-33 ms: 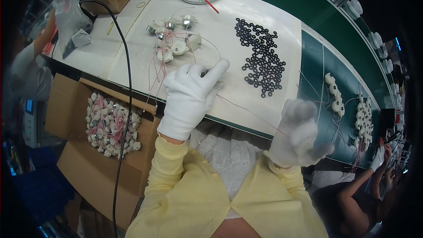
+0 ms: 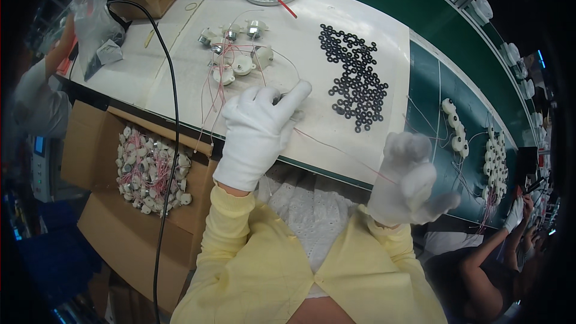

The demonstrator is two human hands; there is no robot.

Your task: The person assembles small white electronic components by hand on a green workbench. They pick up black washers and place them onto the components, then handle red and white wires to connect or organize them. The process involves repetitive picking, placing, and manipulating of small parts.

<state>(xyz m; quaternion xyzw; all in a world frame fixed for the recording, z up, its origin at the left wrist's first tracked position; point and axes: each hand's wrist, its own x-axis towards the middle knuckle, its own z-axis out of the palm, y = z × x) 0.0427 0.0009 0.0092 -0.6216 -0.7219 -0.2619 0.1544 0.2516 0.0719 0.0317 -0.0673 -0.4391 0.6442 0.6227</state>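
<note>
- Gripping a small metallic part [image 2: 279, 98], mostly hidden, the gloved left hand [image 2: 255, 132] is at the near edge of the white tabletop [image 2: 306, 42], one digit extended up and to the right.
- The gloved right hand [image 2: 408, 174] is blurred, its thumb spread wide; whether its other fingers pinch anything, I cannot tell.
- A thin pink wire [image 2: 327, 142] runs from the left hand across the gap to the right hand.
- Wired motors [image 2: 243, 65] with white housings lie just beyond the left hand's knuckles, leaving little room there.
- A wider strip of tabletop separates that hand from the scattered black rings [image 2: 354, 84].
- An open cardboard box [image 2: 126, 246] holding a heap of similar units [image 2: 153, 171] crowds the left forearm.
- Right of the tabletop, a green surface [image 2: 423, 72] bears white-bodied parts [image 2: 457, 127] in rows.
</note>
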